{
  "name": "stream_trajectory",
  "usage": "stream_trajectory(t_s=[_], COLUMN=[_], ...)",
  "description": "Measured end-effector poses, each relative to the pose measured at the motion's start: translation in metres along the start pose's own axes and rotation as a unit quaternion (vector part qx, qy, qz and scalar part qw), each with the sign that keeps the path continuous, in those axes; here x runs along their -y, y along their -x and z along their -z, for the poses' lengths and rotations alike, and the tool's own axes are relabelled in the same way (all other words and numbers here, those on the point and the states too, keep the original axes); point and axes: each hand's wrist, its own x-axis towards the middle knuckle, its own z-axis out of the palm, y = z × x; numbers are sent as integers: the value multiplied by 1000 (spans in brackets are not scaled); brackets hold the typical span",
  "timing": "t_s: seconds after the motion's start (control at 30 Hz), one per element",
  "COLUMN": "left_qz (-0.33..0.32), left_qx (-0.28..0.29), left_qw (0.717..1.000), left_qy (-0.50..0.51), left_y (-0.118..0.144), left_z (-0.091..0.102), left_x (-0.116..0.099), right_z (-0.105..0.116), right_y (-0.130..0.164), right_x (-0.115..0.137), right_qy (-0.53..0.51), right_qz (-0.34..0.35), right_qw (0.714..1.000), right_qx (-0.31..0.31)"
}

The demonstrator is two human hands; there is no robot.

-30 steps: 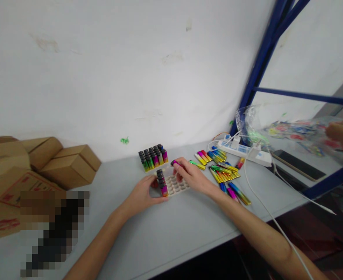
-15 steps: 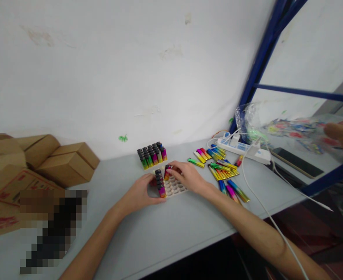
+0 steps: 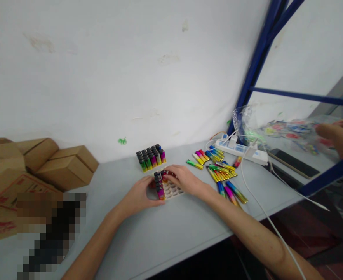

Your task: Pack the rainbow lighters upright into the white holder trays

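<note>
A pale tray (image 3: pixel 174 190) with round holes lies on the grey table (image 3: pixel 171 233). A row of black-capped coloured lighters (image 3: pixel 159 184) stands along its left side. My left hand (image 3: pixel 138 196) rests against the tray's left edge, next to that row. My right hand (image 3: pixel 183 179) lies over the tray's far part, its fingers around a lighter (image 3: pixel 164 175) standing beside the row. A full block of upright lighters (image 3: pixel 150 157) stands behind the tray near the wall.
Loose lighters (image 3: pixel 222 173) lie scattered right of my right hand. Behind them are a white power strip (image 3: pixel 241 149) and a cable trailing off the table edge. Cardboard boxes (image 3: pixel 57 165) are stacked at left. Another person's hand (image 3: pixel 336 134) holds a plastic bag at far right, behind blue shelf posts.
My right hand brought a lighter from above the tray down into it, standing it beside the row. My left hand stayed at the tray's edge.
</note>
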Motion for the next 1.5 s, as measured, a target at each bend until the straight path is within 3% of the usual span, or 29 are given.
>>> stream_trajectory(t_s=[0.1, 0.17, 0.33, 0.57, 0.67, 0.73, 0.83, 0.93, 1.27, 1.5], left_qz=[9, 14, 1, 7, 5, 2, -4, -5, 7, 8], left_qx=[0, 0, -2, -6, -5, -8, -8, -5, -3, 1], left_qw=[1000, 1000, 1000, 1000, 1000, 1000, 1000, 1000, 1000, 1000], left_qy=[-6, -13, -3, -5, -1, -1, -4, -4, -10, -5], left_y=[0, 0, 0, -1, -1, -1, -1, -1, 0, 0], left_z=[0, 0, 1, 2, 1, -1, -3, -3, 1, 0], left_x=[1, 1, -1, -3, -1, 1, 3, 3, -3, -1], right_z=[8, 16, 27, 29, 34, 35, 34, 33, 22, 22], right_y=[3, 6, 16, 14, 12, 13, 17, 18, 10, 12], right_x=[-5, -13, -36, -38, -34, -28, -13, 3, 9, 21], right_qy=[28, 84, 233, 227, 129, -17, -253, -379, -490, -453], right_qz=[-22, -76, -244, -260, -201, -146, -90, -85, -234, -284], right_qw=[999, 994, 942, 939, 970, 985, 961, 921, 838, 842], right_qx=[7, -2, -4, -15, -53, -88, -70, -32, -60, -71])
